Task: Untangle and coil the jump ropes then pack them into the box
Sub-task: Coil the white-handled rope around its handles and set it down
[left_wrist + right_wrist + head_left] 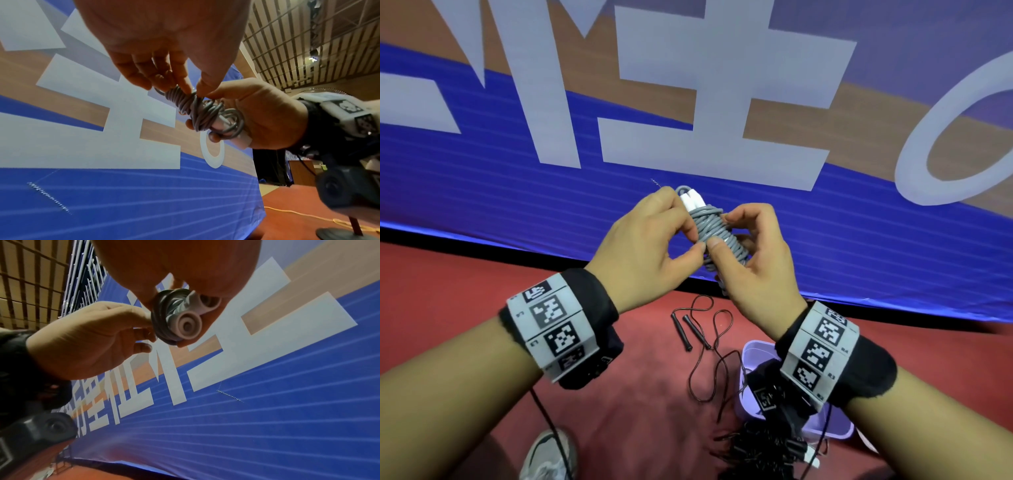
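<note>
A grey cord jump rope wound round its white plastic handles [714,230] is gripped in the right hand [753,263] and pinched by the left hand [645,246] above the red carpeted floor [465,308]. Below, a thin black jump rope [705,346] lies loose beside a lilac plastic box [756,353], which is partly hidden by the right wrist. A blue printed banner [551,192] stands behind.

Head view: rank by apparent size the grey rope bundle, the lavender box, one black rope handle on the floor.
1. lavender box: largest, though the right wrist hides part of it.
2. grey rope bundle: both the left hand and right hand grip it near the camera, so it looks inflated.
3. black rope handle: smallest.
</note>
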`<control>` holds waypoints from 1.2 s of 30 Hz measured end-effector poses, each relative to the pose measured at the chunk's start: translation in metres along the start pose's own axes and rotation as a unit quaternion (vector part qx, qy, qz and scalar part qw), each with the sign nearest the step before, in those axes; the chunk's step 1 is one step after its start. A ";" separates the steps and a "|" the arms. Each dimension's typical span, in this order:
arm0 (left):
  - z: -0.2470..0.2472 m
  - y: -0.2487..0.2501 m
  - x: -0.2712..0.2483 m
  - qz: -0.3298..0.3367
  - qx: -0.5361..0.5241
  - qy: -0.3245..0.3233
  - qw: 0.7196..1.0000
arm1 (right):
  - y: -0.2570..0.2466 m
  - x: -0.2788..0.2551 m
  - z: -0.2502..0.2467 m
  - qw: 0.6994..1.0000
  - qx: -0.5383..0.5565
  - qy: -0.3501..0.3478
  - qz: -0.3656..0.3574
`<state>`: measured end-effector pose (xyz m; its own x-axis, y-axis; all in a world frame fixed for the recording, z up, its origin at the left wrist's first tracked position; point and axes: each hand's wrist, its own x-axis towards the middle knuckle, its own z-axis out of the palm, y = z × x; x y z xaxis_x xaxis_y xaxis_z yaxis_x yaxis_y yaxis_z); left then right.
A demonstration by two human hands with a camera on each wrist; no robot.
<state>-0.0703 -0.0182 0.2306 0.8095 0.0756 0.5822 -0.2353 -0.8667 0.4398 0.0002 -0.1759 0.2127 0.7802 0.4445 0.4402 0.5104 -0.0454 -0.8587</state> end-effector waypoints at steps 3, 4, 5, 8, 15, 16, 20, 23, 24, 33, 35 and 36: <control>0.001 0.000 0.001 0.030 0.056 0.006 0.998 | -0.001 0.000 0.003 0.999 0.032 0.014 0.013; 0.002 0.000 0.002 0.035 0.071 0.009 0.997 | -0.002 0.000 0.003 0.999 0.046 0.017 0.018; 0.004 0.000 0.002 0.041 0.084 0.011 0.996 | -0.002 -0.001 0.004 0.998 0.060 0.015 0.024; 0.008 0.000 0.001 0.056 0.111 0.024 0.992 | -0.003 -0.002 0.006 0.997 0.068 -0.004 0.031; 0.009 -0.002 0.003 0.086 0.133 0.036 0.987 | -0.002 0.000 0.005 0.993 0.101 -0.038 0.049; 0.009 -0.003 0.002 0.088 0.122 0.039 0.988 | -0.003 -0.001 0.006 0.992 0.107 -0.036 0.051; 0.009 -0.001 0.001 0.092 0.077 0.035 0.992 | -0.006 -0.001 0.007 0.985 0.151 -0.002 0.087; 0.008 -0.002 0.001 0.085 0.043 0.012 0.995 | -0.006 0.001 0.005 0.972 0.197 0.005 0.131; 0.006 -0.002 0.002 0.085 0.027 -0.002 0.996 | -0.006 0.001 0.004 0.967 0.209 0.006 0.145; -0.001 -0.011 0.003 0.073 -0.062 -0.054 0.994 | -0.012 0.002 -0.003 0.951 0.246 0.004 0.187; -0.001 -0.013 0.003 0.070 -0.069 -0.039 0.994 | -0.012 0.001 -0.002 0.948 0.250 0.007 0.195; -0.001 -0.013 0.003 0.069 -0.071 -0.031 0.995 | -0.012 0.000 0.000 0.947 0.254 0.011 0.197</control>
<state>-0.0655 -0.0065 0.2277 0.7951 -0.0742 0.6019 -0.4167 -0.7880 0.4533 -0.0058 -0.1756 0.2231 0.8841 0.4635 0.0596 -0.0579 0.2352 -0.9702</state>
